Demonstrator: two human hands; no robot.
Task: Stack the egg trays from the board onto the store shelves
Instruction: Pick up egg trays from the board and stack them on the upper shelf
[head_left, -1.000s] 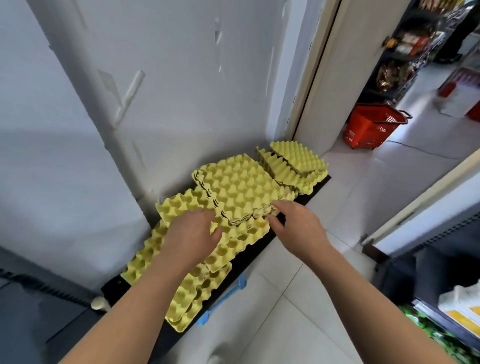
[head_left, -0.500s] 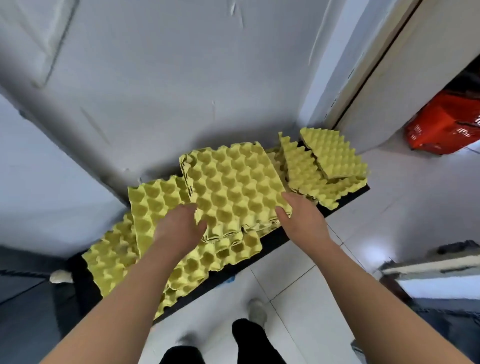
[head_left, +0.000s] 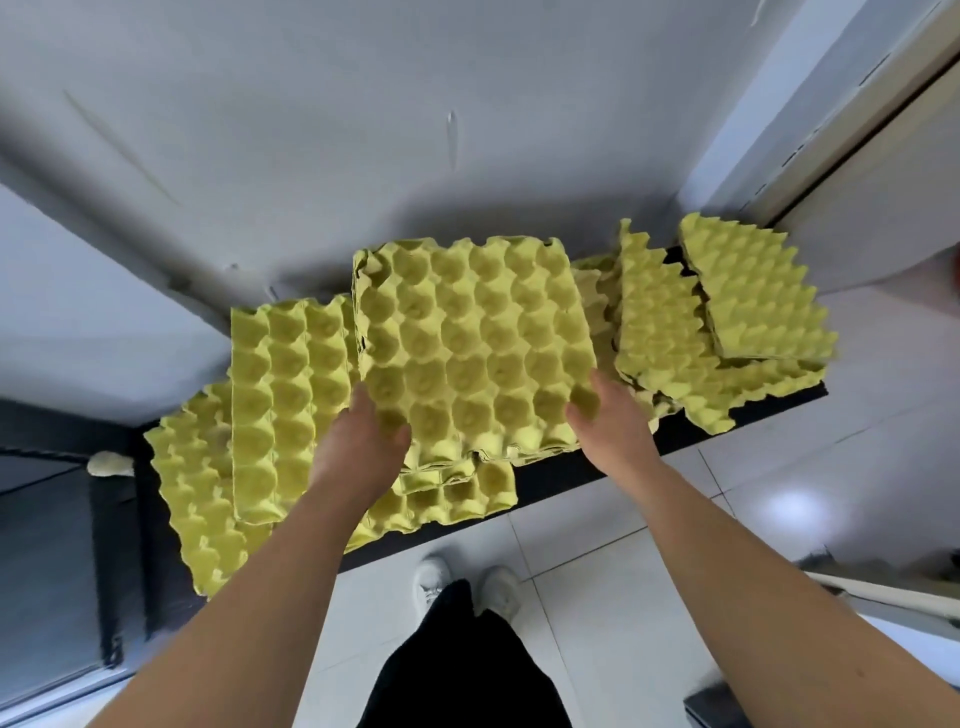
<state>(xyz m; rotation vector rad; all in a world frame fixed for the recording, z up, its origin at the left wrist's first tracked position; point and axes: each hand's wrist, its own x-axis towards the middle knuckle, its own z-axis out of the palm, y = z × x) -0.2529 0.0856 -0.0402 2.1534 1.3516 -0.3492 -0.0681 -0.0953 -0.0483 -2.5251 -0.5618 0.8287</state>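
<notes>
Both hands on the same stack of egg trays (head_left: 472, 348) right now. My left hand (head_left: 358, 452) has the near left corner and my right hand (head_left: 610, 421) the near right corner, each thumb pressed down on top into the cups and the rest of my fingers curled under the edge where I can't see them. The stack is cups-up, far edge facing the grey wall (head_left: 467, 104), twisted a little so its left side slants away from me. It looks close to square from here, so I honestly can't call the long axis. It's over the middle of the black board (head_left: 727, 421), on top of another cups-up tray (head_left: 452, 499) that pokes out toward me; whether it's lifted clear of that one I can't tell. Just to the left is a cups-up tray (head_left: 280, 395) running lengthwise toward the wall, lying over a bumps-up pile (head_left: 192, 493) at the board's left end. On the right end there are two more bumps-up piles – one (head_left: 660, 322) leaning at an angle, one (head_left: 753, 301) overlapping it. My white shoes (head_left: 467, 582) are on the floor tiles (head_left: 597, 597) just in front of the board.
</notes>
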